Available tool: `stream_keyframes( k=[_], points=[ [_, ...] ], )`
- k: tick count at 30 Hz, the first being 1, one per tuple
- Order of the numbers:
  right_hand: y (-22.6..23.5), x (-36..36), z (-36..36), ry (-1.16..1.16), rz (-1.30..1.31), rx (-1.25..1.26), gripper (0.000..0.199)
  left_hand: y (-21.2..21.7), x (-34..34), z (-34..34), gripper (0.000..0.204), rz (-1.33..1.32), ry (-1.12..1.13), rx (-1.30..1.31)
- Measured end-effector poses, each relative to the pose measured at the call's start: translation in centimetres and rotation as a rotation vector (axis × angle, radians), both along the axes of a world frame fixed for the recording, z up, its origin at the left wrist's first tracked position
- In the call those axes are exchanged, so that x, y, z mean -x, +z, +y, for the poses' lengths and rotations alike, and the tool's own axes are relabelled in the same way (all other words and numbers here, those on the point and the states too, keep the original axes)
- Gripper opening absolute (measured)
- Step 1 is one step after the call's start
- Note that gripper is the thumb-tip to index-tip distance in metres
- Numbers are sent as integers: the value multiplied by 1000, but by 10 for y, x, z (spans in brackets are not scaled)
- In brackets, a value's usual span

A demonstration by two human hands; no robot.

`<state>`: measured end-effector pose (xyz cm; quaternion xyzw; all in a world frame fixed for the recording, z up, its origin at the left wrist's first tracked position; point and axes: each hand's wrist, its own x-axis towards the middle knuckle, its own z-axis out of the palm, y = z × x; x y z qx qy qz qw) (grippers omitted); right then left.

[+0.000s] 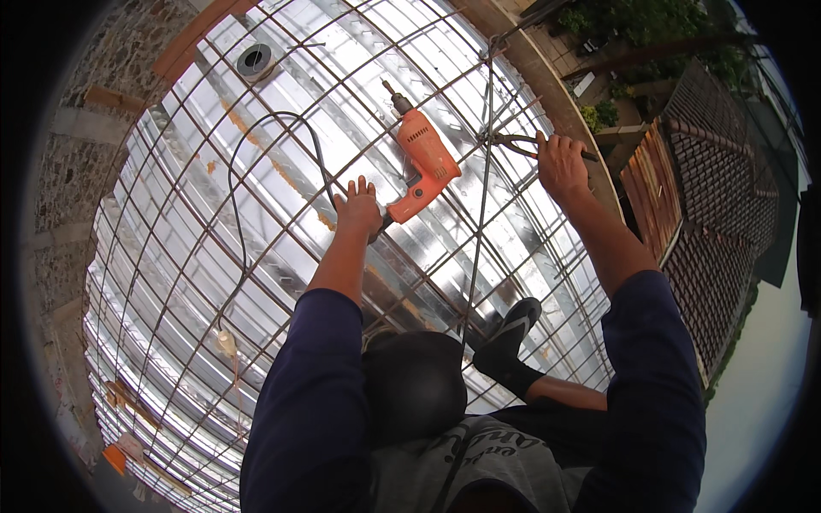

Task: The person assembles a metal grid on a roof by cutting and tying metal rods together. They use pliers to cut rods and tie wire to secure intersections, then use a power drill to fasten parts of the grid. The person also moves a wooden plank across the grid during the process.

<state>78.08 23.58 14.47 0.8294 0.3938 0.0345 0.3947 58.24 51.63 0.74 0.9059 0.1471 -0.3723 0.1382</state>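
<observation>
My right hand [564, 168] is closed around the handles of a pair of pincers [511, 144]. Their jaws meet the rebar mesh [428, 272] where bars cross near the right edge; whether they bite a wire is too small to tell. My left hand [360, 209] lies with fingers stretched out on the mesh, beside the handle end of an orange power drill [428, 162]. The drill rests on the bars, its bit pointing away from me. From its handle a dark cord [231, 184] loops out to the left.
Shiny ribbed metal decking [291, 231] lies under the mesh. A spool of wire [256, 62] sits at the far left, and a pale cord connector [226, 342] at the near left. A stone wall [111, 51] borders the left. Beyond the right edge board [547, 73] is a drop toward tiled roofs [714, 188].
</observation>
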Motion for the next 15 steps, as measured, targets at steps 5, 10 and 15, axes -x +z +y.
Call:
stream_keyframes(
  k=[5,10,15],
  points=[
    [-18,-35,-9,-646,585,-216,34,0,-4,-4,65,16,-16,8],
    [-28,-14,-21,-1589,1320,-657,28,-8,-5,-3,67,17,-20,18],
    [-39,26,-22,-1734,1525,-1056,24,-23,5,1,70,-49,-37,13]
  ],
)
